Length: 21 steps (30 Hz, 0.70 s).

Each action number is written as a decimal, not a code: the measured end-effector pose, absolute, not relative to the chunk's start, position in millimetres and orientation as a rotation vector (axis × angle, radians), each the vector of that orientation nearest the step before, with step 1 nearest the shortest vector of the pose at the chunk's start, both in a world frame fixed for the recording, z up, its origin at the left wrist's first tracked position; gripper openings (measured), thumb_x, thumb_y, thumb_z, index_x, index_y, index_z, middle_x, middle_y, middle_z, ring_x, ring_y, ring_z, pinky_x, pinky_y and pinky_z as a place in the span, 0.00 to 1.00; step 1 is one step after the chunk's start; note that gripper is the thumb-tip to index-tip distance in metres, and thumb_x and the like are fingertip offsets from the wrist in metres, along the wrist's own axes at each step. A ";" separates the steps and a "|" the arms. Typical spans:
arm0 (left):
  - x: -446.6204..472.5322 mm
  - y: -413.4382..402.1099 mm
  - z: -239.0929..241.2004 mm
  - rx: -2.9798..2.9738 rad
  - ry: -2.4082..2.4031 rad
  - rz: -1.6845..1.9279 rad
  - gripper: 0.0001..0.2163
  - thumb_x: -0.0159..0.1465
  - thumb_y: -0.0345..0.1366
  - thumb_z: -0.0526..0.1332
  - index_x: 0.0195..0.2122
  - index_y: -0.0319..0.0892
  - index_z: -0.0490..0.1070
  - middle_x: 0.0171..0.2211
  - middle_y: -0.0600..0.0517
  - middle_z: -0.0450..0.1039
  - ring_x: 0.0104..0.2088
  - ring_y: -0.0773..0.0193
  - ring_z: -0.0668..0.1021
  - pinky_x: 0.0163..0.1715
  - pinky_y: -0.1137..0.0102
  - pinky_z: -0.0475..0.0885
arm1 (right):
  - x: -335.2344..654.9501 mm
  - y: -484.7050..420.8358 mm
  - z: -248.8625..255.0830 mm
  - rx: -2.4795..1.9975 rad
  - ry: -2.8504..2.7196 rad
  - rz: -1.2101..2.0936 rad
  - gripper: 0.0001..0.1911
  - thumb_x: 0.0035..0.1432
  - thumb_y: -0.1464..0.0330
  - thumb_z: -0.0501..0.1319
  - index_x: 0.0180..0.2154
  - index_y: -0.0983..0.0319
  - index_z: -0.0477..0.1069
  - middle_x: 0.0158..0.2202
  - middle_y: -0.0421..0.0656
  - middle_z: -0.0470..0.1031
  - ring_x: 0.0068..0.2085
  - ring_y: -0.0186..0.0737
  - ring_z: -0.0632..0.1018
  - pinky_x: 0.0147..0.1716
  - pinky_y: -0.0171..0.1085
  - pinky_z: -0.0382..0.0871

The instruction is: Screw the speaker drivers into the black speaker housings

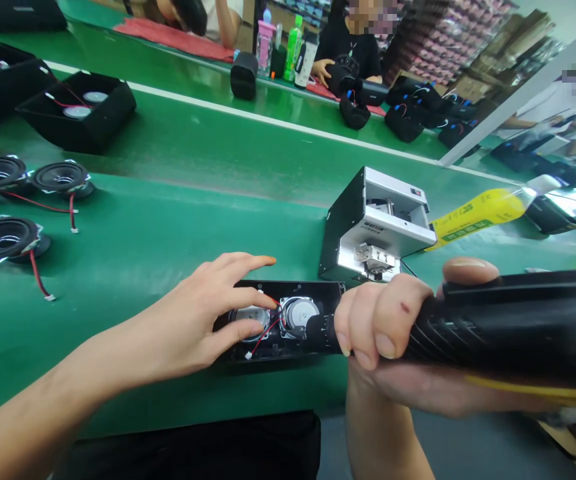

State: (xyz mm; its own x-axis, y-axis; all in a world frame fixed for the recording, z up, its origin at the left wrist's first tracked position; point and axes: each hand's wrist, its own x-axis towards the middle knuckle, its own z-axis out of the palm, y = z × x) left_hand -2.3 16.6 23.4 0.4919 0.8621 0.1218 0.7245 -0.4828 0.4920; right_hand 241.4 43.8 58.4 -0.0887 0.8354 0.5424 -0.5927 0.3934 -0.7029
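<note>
In front of me on the green bench lies a black speaker housing [325, 293] with two round speakers set in it. The right-hand speaker [302, 312] shows its silver back; my fingers partly cover the left-hand one [253, 319]. A thin red and black wire [268, 328] with a white plug crosses between them. Over the housing's left end, my left hand [223, 303] is open, its fingers spread near the wire. My right hand [388, 327] is wrapped round a black electric screwdriver [513, 327], held nearly level with its tip pointing at the right-hand speaker.
A silver and black screw feeder [375, 227] stands just behind the housing, with a yellow bottle [483, 213] beside it. Loose speakers [3, 239] with red wires lie at left. Open black housings [81, 110] sit farther back. A co-worker [351, 53] handles a black part across the bench.
</note>
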 end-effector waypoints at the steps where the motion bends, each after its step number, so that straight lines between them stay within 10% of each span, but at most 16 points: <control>1: 0.5 13.6 25.7 2.385 1.340 0.512 0.13 0.75 0.47 0.58 0.57 0.63 0.75 0.77 0.59 0.55 0.74 0.49 0.62 0.69 0.45 0.69 | 242.1 44.3 61.2 -0.255 -1.139 1.220 0.17 0.68 0.54 0.71 0.54 0.52 0.78 0.24 0.32 0.73 0.15 0.31 0.69 0.15 0.32 0.73; 21: 24.0 3.8 16.8 2.415 1.379 0.674 0.07 0.73 0.39 0.63 0.40 0.54 0.81 0.73 0.56 0.64 0.76 0.45 0.57 0.70 0.33 0.57 | 234.5 48.4 75.0 -0.068 -1.091 1.265 0.08 0.71 0.66 0.67 0.50 0.52 0.76 0.21 0.27 0.68 0.12 0.28 0.67 0.16 0.28 0.74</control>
State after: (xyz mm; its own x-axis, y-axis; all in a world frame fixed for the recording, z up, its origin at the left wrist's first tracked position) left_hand 24.0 3.8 16.8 0.4360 0.8626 0.2566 0.7323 -0.5058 0.4559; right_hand 234.5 48.4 75.0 -0.0985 0.7820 0.6154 -0.7237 0.3682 -0.5837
